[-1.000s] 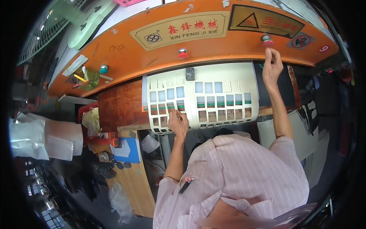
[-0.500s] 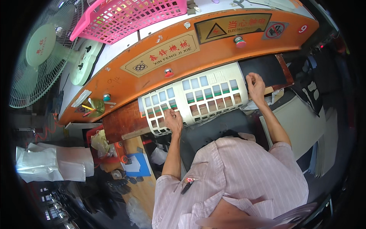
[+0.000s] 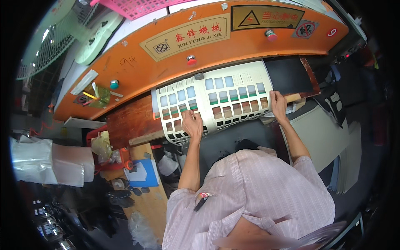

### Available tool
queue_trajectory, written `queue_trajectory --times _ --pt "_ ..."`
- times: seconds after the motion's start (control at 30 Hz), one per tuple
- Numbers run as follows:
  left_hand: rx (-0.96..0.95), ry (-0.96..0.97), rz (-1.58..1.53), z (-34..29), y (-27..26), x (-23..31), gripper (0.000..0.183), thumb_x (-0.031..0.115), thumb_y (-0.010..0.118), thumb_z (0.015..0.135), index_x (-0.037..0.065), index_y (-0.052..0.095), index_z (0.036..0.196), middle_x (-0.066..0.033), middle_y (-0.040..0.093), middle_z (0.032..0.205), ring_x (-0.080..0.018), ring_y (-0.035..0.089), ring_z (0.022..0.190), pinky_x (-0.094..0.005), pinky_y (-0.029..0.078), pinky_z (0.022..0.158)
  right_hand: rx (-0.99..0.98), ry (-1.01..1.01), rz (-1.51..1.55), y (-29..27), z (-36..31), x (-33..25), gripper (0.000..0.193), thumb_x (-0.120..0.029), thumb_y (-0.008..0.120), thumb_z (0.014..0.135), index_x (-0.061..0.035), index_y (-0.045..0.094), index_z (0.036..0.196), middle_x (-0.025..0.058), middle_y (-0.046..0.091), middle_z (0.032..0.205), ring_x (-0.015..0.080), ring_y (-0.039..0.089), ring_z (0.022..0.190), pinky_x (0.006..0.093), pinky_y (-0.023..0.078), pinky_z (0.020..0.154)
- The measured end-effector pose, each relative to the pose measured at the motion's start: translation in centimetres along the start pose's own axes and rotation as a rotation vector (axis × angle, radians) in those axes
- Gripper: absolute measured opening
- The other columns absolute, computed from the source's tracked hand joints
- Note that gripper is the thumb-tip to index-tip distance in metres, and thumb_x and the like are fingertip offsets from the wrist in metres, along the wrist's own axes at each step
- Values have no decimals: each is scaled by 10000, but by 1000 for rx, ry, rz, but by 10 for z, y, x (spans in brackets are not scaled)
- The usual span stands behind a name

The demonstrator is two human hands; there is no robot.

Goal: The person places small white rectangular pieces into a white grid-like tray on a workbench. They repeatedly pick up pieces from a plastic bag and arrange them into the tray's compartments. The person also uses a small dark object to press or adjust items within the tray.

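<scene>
A cream card sheet (image 3: 207,121) with rows of rectangular cut-outs lies over the machine's bed, its near part curving down towards me. White and green show through some openings, brown wood through others. Toward its far edge, some outlines are only fine slits. My left hand (image 3: 192,124) is closed, with its fingertips pinched at a bar of the sheet left of the middle band. At the sheet's right edge, my right hand (image 3: 278,104) has thumb and fingers closed on the margin. A small dark block (image 3: 199,76) sits at the sheet's far edge.
Behind the sheet runs an orange machine front (image 3: 133,71) with a red button (image 3: 191,60) and a green button (image 3: 114,84). A fan (image 3: 50,37) and a pink basket (image 3: 141,6) stand beyond. Grey boards (image 3: 321,133) lie right; silver wrapping (image 3: 50,162) is left.
My right hand has come down from beyond the sheet's right corner onto its edge. My left hand stays at the grid. More of the slit far part of the sheet shows; the view has shifted.
</scene>
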State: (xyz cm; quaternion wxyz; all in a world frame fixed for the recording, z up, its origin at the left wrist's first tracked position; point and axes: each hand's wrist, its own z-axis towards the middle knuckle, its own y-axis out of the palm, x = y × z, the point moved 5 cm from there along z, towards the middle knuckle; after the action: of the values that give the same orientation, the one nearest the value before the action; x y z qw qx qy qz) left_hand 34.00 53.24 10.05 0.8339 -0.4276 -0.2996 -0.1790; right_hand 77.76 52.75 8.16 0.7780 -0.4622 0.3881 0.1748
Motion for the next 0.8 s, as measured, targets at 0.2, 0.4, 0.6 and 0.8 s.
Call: queue_trajectory --times 0.2,0.4,0.6,0.8 --pt "23 -59 99 -13 7 -1 75 18 605 809 44 586 877 -132 580 865 -374 586 693 -493 458 630 164 -132 -103 22 62 -58 323 -228 711 952 28 718 1148 184 740 1037 364 699 1009 473 520 913" --pt "19 -99 135 -19 0 9 67 -1 613 787 44 599 834 -125 539 776 -358 565 657 -478 435 597 -480 -623 126 185 78 -209 742 -346 890 791 -3 590 1376 206 595 1408 388 545 1317 473 450 1141" --pt "25 -157 196 -34 0 7 64 13 627 787 67 627 821 -106 539 753 -328 558 616 -442 443 564 -938 -621 81 253 66 -237 738 -320 888 798 57 593 1359 199 652 1321 346 607 1224 418 500 1067" --pt "-60 -229 232 -51 -3 -3 74 7 636 782 67 626 825 -102 549 766 -320 573 626 -439 452 570 -1037 259 527 262 116 -204 620 -288 850 874 -5 638 1382 176 714 1247 232 668 1087 386 552 994"
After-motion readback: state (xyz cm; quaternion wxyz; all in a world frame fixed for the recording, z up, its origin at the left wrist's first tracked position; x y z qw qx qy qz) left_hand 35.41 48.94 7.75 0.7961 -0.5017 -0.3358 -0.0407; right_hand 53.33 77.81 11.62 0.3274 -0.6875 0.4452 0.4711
